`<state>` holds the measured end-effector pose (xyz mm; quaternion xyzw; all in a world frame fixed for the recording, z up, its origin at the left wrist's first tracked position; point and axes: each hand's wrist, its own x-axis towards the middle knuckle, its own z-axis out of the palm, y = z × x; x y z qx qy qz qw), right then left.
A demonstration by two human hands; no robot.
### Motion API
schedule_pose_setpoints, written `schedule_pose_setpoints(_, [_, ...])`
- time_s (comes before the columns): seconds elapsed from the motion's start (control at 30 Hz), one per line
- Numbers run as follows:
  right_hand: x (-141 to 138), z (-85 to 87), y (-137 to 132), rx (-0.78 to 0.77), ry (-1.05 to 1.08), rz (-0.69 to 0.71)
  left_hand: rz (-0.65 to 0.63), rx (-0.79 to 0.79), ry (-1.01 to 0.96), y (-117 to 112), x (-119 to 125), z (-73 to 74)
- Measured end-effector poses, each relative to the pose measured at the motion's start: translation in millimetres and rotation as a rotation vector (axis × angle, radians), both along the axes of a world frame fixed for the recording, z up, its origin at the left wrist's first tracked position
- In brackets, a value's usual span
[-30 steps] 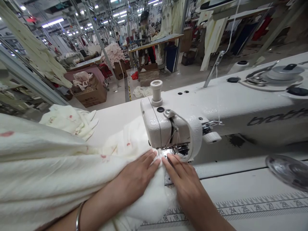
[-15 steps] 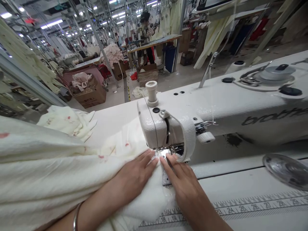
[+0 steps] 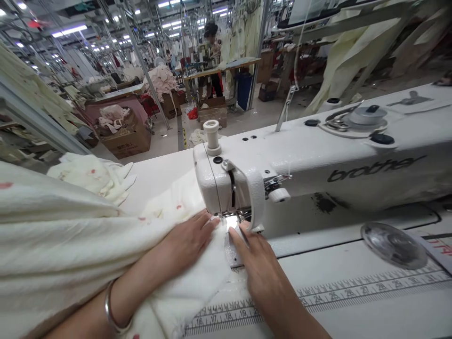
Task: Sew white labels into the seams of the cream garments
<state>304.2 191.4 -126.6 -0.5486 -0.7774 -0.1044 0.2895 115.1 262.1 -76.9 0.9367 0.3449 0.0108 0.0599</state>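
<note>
Cream crinkled fabric with red spots (image 3: 70,235) lies in a large heap across the left of the sewing table and runs under the presser foot (image 3: 236,218) of a white Brother sewing machine (image 3: 339,176). My left hand (image 3: 187,238) lies flat on the cloth just left of the foot, with a metal bangle (image 3: 112,306) on its wrist. My right hand (image 3: 254,256) rests on the fabric in front of the foot, its fingertips close to the needle area. The needle itself is hidden by the machine head and its cover.
Another bunched part of the cloth (image 3: 92,181) lies behind the machine head. A ruler scale (image 3: 310,296) runs along the white table, and a round clear disc (image 3: 393,245) sits to the right. Beyond are cardboard boxes (image 3: 125,139) and a person at a table (image 3: 211,56).
The whole view has shifted, with the machine now lower and further left in the picture. Both hands stay on the fabric beside the presser foot.
</note>
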Motion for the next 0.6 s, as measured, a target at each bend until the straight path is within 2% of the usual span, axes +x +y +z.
schedule_pose_setpoints(0.23, [1,-9.3,-11,-0.021,0.026,0.029,0.008,-0.002,-0.005,-5,3,7.7])
schedule_pose_setpoints(0.33, [-14,-10.6,-12,0.006,-0.002,0.096,0.012,0.035,-0.034,-3,4,9.6])
schedule_pose_setpoints(0.43, [-36,-6.0,-14,-0.009,-0.042,0.128,0.08,0.117,-0.029,-6,-3,10.5])
schedule_pose_setpoints(0.5, [-39,-0.2,-20,-0.036,-0.056,0.188,0.132,0.183,0.018,-21,-14,15.7])
schedule_pose_setpoints(0.53, [-32,2.4,-26,-0.049,-0.047,0.227,0.136,0.209,0.032,-35,-23,21.4])
schedule_pose_setpoints(0.6, [5,3.8,-37,-0.084,0.021,0.263,0.171,0.247,-0.005,-71,-42,39.9])
